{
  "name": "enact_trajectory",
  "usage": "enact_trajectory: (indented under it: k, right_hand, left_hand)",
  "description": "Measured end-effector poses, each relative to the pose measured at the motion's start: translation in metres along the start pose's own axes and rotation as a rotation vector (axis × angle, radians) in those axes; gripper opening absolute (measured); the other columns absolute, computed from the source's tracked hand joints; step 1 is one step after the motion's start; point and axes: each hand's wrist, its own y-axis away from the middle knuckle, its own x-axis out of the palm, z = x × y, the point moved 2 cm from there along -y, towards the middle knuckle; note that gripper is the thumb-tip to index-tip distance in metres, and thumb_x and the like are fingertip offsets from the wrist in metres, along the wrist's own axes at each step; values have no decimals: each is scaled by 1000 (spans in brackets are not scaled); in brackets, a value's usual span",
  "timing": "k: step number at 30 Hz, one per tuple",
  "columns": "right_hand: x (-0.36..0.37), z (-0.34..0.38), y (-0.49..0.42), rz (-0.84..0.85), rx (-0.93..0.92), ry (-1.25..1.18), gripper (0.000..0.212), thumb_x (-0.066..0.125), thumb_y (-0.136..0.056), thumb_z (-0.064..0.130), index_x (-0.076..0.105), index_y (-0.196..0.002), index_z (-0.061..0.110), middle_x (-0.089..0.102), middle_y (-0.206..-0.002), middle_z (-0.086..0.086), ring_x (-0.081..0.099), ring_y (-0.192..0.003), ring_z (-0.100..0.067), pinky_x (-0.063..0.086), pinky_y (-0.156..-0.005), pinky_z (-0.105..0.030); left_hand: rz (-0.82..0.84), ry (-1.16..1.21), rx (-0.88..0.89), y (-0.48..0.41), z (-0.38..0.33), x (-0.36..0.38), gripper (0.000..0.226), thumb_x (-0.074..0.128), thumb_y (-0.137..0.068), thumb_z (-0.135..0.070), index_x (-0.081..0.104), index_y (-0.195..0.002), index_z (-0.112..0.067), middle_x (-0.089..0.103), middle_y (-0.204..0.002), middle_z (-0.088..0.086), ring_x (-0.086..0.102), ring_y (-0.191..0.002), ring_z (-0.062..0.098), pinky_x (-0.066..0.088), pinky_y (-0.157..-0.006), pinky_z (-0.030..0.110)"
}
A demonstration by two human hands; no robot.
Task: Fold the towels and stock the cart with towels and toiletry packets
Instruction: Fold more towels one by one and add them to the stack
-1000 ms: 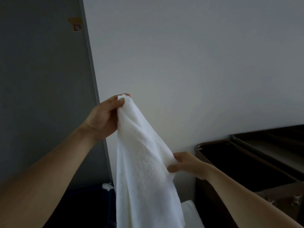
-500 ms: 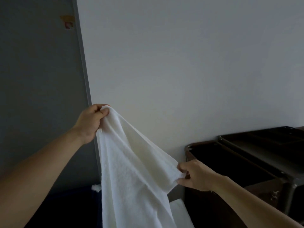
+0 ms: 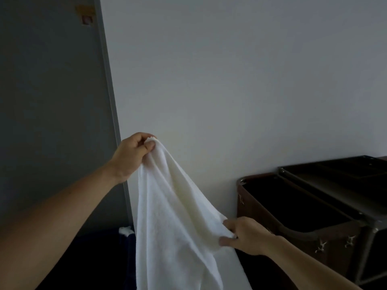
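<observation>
A person holds a white towel (image 3: 173, 216) up in front of a pale wall (image 3: 230, 80). The left hand (image 3: 134, 155) pinches the towel's top end between thumb and curled fingers. The right hand (image 3: 245, 236), lower and to the right, pinches a gathered edge of the cloth. The towel hangs in loose folds between and below the two hands, its lower end running out of view. Just beyond the right hand stands a dark brown cart (image 3: 335, 235), its top compartment open. A grey panel (image 3: 52, 101) bearing a small sticker (image 3: 85, 15) stands at left
</observation>
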Motion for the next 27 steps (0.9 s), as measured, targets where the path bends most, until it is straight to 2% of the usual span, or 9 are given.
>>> enact_trajectory:
  k: [4,6,9,13,15,18,22,25,27]
  right_hand:
    - [-94,-4,-14,-441,102,-376,22,79,-84,32,61,-78,22,62,-67,5,58,-55,-8,45,-53,-20]
    - [-163,16,-25,-637,63,-350,33,84,-79,25,54,-68,15,52,-60,3,50,-56,-15,39,-49,-21]
    - [-262,62,-32,-901,17,-194,42,86,-74,31,47,-64,19,49,-60,4,48,-62,-20,35,-55,-31]
    - [-339,120,-23,-1234,-110,-275,35,83,-75,28,49,-72,27,55,-73,8,61,-68,-26,54,-55,-38]
    - [-349,141,-21,-1224,-158,-377,29,79,-81,18,51,-78,28,55,-84,7,64,-67,-23,58,-45,-41]
    - [-355,159,-14,-1181,-213,-388,27,76,-83,10,54,-79,24,57,-91,2,66,-64,-16,60,-47,-39]
    - [-364,174,2,-1298,-289,-316,33,72,-85,8,51,-72,29,58,-82,8,65,-57,-2,59,-47,-33]
    - [-364,175,10,-1292,-272,-286,32,75,-85,10,52,-73,27,58,-83,8,67,-61,-12,59,-49,-29]
    - [-365,172,17,-1342,-260,-321,32,72,-87,8,50,-74,28,56,-87,9,66,-75,-14,61,-53,-32]
  left_hand:
    - [-167,-339,79,-18,-7,-37,12,58,-99,-17,65,-109,-21,68,-102,-3,62,-98,19,42,-76,23]
    - [-252,-468,129,-38,-28,-54,19,56,-100,-18,64,-116,-13,68,-108,6,62,-102,27,39,-78,27]
    - [-347,-582,253,-73,-76,-78,25,49,-102,-20,60,-122,-9,67,-115,15,60,-108,36,40,-81,33]
    - [-453,-638,367,-105,-137,-108,26,44,-102,-22,57,-121,-11,65,-108,13,60,-95,34,41,-76,35]
    - [-451,-695,301,-112,-148,-118,22,46,-98,-18,59,-114,-11,60,-97,8,56,-87,28,41,-72,36]
    - [-401,-711,192,-113,-144,-123,21,46,-94,-16,65,-101,-10,62,-89,8,61,-85,31,40,-65,33]
    - [-462,-370,115,-109,-137,-119,16,47,-95,-15,62,-98,-13,62,-84,6,61,-65,26,42,-36,23]
    - [-418,-128,52,-109,-135,-113,11,51,-96,-13,60,-102,-16,60,-93,2,62,-74,25,52,-42,28]
    - [-424,-83,58,-109,-139,-110,12,50,-93,-13,60,-95,-18,60,-87,2,58,-69,22,48,-41,26]
